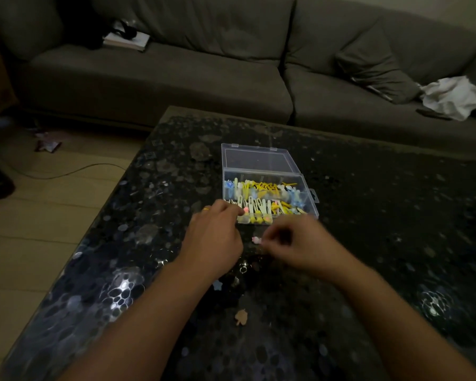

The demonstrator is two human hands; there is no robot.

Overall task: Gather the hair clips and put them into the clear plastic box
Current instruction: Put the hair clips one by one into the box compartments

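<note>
Box [270, 188]: clear, lid flat open behind it, sits mid-table [368, 215]. Near wall just beyond your hands.
Clips in box [261, 199]: lots already in, yellow, white, blue, some pink. Compartments look well filled. Most of the job looks done.
Left hand [215, 237]: at the box's near-left corner, fingers curled, tips at a pink clip [245, 209] by the rim. Looks like you're pinching it and dropping it in, but the tips are partly hidden, so the grip isn't certain.
Right hand [294, 240]: just in front of the box, fingers bent narrow, tips closed on a small pink-white clip [256, 239] low over the table. Can't tell if it's lifted or touching the top.
Ring [207, 209]: on a left finger.
Left to do: star clip [218, 284] near your left wrist, tan clip [241, 317] further toward you between your forearms. Both apart from the box, untouched. Dark speckled top may hide more, can't tell.
Progress: late stage, by my read. Two clips in hand, at least two loose.
Next: your right hand needs a short carry over the near wall, then reach back for the star and the tan one.
Risk: dim light, busy tabletop, small clips easy to miss.
Sofa [176, 72]: behind the table, white cloth [451, 96] on it at right.
</note>
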